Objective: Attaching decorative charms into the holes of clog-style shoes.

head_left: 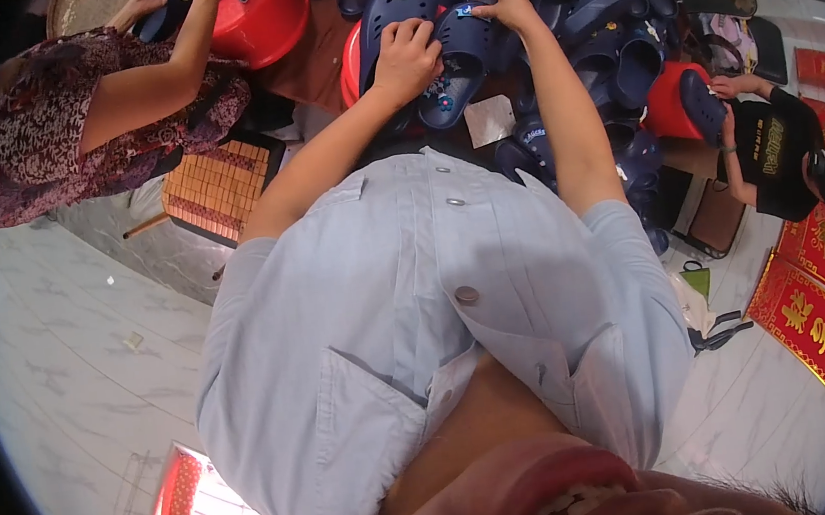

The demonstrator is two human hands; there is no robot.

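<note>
Two navy-blue foam clogs lie side by side in front of me at the top of the view. My left hand is closed, its fingers curled at the inner edge of the right-hand clog and over part of the left-hand clog. A white-and-blue charm sits on the left-hand clog's toe. My right hand pinches at a small blue-and-white charm on the toe of the right-hand clog. More small charms show near that clog's heel. My left palm and the undersides of my fingers are hidden.
Many navy clogs are heaped to the right, beside a white card. Red tubs stand on either side and behind the clogs. One person in patterned clothes works at left, another in black at right holds a clog. A slatted stool is at left.
</note>
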